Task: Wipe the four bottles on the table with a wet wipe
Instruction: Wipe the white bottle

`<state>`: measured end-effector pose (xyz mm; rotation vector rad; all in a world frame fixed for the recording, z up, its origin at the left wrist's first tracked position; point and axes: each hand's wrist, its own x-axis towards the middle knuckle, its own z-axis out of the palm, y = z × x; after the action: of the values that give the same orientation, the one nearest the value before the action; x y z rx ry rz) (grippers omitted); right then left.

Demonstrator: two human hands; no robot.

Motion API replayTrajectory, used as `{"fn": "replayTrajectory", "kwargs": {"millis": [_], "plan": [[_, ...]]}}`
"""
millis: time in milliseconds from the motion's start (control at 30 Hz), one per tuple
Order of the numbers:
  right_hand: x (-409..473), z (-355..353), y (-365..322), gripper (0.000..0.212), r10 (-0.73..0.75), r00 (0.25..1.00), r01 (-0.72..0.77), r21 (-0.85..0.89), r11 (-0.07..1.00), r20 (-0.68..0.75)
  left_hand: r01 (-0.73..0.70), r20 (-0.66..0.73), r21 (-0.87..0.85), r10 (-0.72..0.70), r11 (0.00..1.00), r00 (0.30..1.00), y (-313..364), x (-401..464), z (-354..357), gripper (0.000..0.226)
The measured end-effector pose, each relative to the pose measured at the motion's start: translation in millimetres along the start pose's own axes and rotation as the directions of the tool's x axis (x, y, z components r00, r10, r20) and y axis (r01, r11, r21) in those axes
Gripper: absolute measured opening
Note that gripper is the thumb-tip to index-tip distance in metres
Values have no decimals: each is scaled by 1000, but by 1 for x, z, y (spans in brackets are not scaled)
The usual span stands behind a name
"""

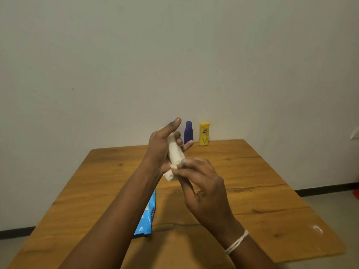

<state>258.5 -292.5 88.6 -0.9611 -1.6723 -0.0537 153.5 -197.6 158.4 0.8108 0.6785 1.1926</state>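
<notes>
Nearest the camera, a blue wet-wipe pack [147, 216] is lying on the wooden tabletop [262, 191] close to its near edge, left of centre, partly hidden under the person's left forearm. On the right wrist a white string band [236, 242] is showing.

Above the middle of the tabletop, both hands are being held up off the surface. The right hand [204, 189] is pinching the lower end of a white bottle [175, 152], where a white wet wipe [169, 175] is bunching around the bottle's bottom between the fingers. The left hand [163, 146] is wrapping around the upper part of the same bottle, thumb raised, fingers curling behind it. The bottle is tilting, its top leaning away from the camera and slightly left.

Farther back, at the far edge of the tabletop against the wall, a purple bottle [188, 132] is standing upright, just beside a yellow bottle [204, 133] to its right, the two apart from each other. A bit of blue is peeking out behind the left thumb; what it belongs to cannot be told.
</notes>
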Motion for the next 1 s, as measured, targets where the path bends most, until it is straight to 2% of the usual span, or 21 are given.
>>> {"fn": "replayTrajectory", "kwargs": {"millis": [100,167,200,267,367,433,533,600,833,900,933,1000], "plan": [[-11,0,5,25,-11,989,4,-47,999,-146,52,-200,-45,-60,998,978,-3,2,1,40],[-15,4,6,25,36,963,-52,-56,997,-266,36,-279,-49,-49,998,959,-5,1,5,48],[-16,7,6,23,100,937,-111,-15,994,-335,14,-281,-48,-27,999,959,-7,1,8,50],[-14,11,6,17,308,840,-250,186,950,-447,-23,-227,-69,7,997,974,-11,-3,16,51],[-1,8,6,20,541,668,-316,464,828,-511,-21,-99,-158,6,987,995,-18,-9,23,50],[8,1,11,19,597,606,-311,534,786,-526,22,-33,-194,-29,981,999,-24,-13,24,46],[14,-6,17,20,621,574,-291,575,764,-534,44,-74,-175,-58,984,996,-34,-17,24,51],[13,-6,16,22,629,563,-304,573,761,-537,24,-99,-207,-45,978,994,-41,-19,27,61],[14,-10,24,17,601,563,-416,435,799,-567,-28,-214,-299,-38,954,976,-59,-29,41,48],[17,-10,26,15,685,488,-449,518,728,-541,-41,-226,-327,-36,944,974,-61,-32,45,45],[20,-10,25,14,760,421,-442,619,649,-496,-55,-233,-340,-28,939,972,-64,-32,46,45],[27,-11,21,14,900,306,-358,839,410,-309,-75,-238,-352,-12,933,971,-70,-33,52,47]]}}
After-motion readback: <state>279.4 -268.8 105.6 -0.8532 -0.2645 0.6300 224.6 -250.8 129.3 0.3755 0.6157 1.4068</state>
